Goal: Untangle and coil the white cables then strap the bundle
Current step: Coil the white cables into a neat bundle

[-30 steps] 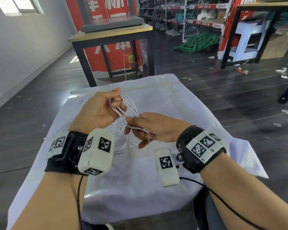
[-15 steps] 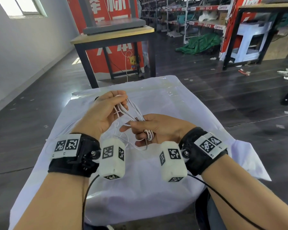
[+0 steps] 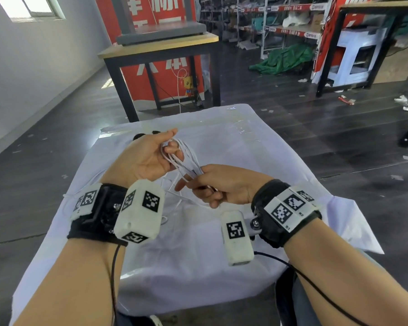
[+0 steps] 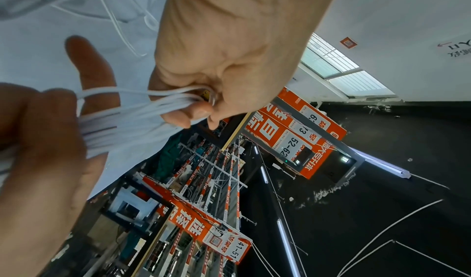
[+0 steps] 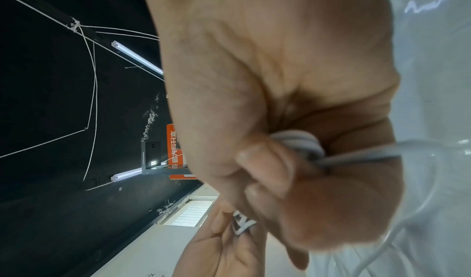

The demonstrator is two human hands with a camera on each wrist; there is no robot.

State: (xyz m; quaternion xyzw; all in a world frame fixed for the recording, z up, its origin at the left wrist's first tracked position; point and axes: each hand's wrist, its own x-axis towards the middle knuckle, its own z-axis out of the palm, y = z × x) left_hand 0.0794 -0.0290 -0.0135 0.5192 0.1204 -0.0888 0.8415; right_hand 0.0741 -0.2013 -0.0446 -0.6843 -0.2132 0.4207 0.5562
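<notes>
The left hand (image 3: 146, 158) curls its fingers and thumb round one end of the white cables (image 3: 186, 158), gathered into several parallel strands. The right hand (image 3: 224, 187) clenches the other end of that same bundle, just beside the left and nearer the person. Both hold it above the white cloth (image 3: 257, 147). Loose strands hang from the bundle onto the cloth beneath the hands.

We're in a warehouse: far storage racks (image 3: 280, 22) with numbered red labels, red signboards (image 3: 155, 43), dark littered floor (image 3: 292, 118), a green tarp (image 3: 283, 60), and a cloth-covered bench (image 3: 221, 267) nearest.
</notes>
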